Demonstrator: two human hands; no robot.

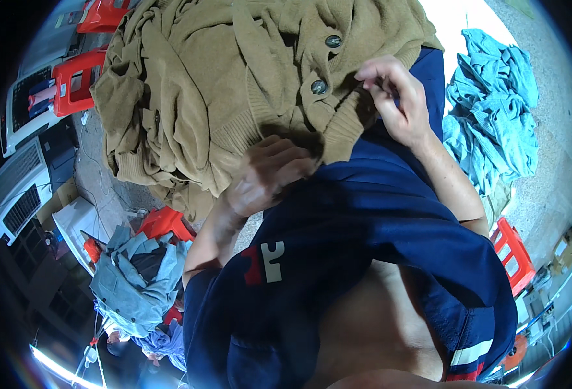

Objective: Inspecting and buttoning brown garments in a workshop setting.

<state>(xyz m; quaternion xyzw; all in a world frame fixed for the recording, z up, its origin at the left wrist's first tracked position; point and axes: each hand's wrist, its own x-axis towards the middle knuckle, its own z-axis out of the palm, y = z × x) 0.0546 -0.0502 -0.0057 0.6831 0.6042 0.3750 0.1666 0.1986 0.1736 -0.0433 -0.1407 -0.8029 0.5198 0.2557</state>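
A tan knitted cardigan (169,84) with dark round buttons and a ribbed hem lies heaped in front of me, its near edge at my lap. My left hand (270,172) is closed on the ribbed hem, its fingers curled under and partly in shadow. To the right, my right hand (399,97) bends its fingers and thumb together at the cardigan's front edge, beside the lower button (319,87). A folded flap of ribbing hangs between the two hands. What lies inside each grip is partly hidden.
Crumpled turquoise cloth (493,110) lies at the right on a pale surface. Red plastic stools (82,81) stand at the left, with another red stool (513,256) at the lower right. Grey-blue garments (137,279) are piled at the lower left. White box-like machines (23,188) line the left side.
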